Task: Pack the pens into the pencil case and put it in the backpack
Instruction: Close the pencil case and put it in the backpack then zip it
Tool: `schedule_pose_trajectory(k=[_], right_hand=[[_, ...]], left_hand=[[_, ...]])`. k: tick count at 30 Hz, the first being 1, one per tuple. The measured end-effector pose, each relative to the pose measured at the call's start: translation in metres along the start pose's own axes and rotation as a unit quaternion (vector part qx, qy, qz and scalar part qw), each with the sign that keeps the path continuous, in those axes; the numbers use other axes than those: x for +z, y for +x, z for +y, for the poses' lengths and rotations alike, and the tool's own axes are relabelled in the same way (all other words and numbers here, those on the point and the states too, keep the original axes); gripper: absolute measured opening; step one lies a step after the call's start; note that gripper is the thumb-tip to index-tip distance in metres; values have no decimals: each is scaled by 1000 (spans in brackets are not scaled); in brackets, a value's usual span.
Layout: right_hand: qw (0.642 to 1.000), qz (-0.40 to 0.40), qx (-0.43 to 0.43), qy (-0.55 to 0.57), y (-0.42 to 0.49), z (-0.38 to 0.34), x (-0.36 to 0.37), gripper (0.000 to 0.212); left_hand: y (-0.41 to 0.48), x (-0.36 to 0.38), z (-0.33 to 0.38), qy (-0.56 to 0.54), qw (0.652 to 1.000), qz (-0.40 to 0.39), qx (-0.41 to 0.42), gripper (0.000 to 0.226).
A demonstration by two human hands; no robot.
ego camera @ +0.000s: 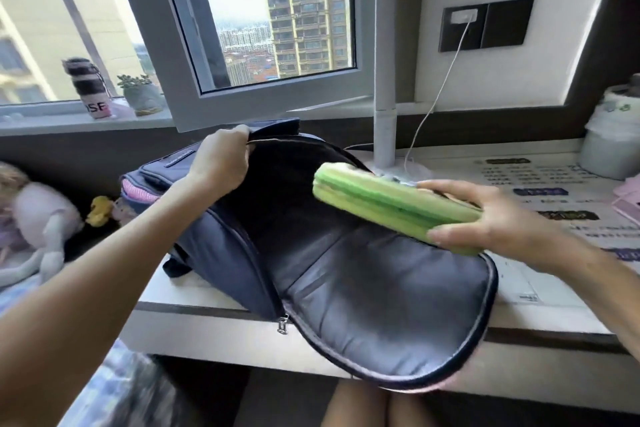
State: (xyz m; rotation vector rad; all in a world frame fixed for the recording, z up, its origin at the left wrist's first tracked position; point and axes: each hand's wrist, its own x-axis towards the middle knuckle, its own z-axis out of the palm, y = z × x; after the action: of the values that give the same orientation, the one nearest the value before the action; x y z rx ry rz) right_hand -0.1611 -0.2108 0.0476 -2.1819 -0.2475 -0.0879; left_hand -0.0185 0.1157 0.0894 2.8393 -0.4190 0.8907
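Note:
A navy backpack [363, 295] lies on the desk with its main compartment unzipped and its flap spread toward me. My left hand [221, 163] grips the upper rim of the opening and holds it up. My right hand [498, 218] holds one end of a green pencil case [388, 199], which is shut and hovers level over the dark opening, its free end pointing into the bag. No pens are visible.
A white lamp pole [385, 80] and a charging cable [433, 104] stand behind the bag. A printed desk mat [540, 184] covers the desk at right. A bottle [88, 88] and small plant pot [142, 95] sit on the windowsill; a doll [34, 218] lies at left.

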Motion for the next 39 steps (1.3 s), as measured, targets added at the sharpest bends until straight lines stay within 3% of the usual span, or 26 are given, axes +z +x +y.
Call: schedule_pose_trajectory(k=[2,4,6,13,20,25,27,29,30,31,34,36,37,39], right_hand=[[988,-52,-14,-147,9,-15,36,70],[950,-77,-51,-299,18,-20,65,73],[930,-87,-71,-349,26,-24,78,77],[935,-64,-72,-342,51,-23,105,81],[967,6,-68,-247,110,-28,174,87],[981,2,-25,-191,110,-16,190,94],[985,-7,-42,-167,95,-10,170,71],[985,-7,-90,-147,75,-4,137,33],[983,-14,-103,-150,61,2,119,21],[981,-21,-105,-162,49,7,99,23],[967,-45,-44,-248,15,29,44,59],[943,-73,22,-325,-4,45,18,75],[924,-110,56,-361,-19,51,11,78],[889,-166,82,-420,-41,60,6,81]], left_hand=[[-4,-3,-1,10,1000,12,1,18],[-8,-7,-2,22,1000,21,3,16],[-10,-15,-6,33,999,36,4,14],[1,-45,9,28,995,88,44,14],[-10,-43,23,-37,989,120,75,16],[-22,-18,9,-90,995,41,15,24],[-29,-10,3,-160,987,-32,-5,30],[-35,-9,1,-227,970,-83,-3,28],[-41,-9,0,-246,966,-77,4,26],[-47,-11,-2,-250,967,-49,10,23],[-75,-19,-8,-205,972,113,-6,16],[-103,-22,-14,-160,959,226,-59,9],[-121,-23,-16,-159,952,246,-94,10],[-148,-19,-20,-175,949,214,-151,10]])
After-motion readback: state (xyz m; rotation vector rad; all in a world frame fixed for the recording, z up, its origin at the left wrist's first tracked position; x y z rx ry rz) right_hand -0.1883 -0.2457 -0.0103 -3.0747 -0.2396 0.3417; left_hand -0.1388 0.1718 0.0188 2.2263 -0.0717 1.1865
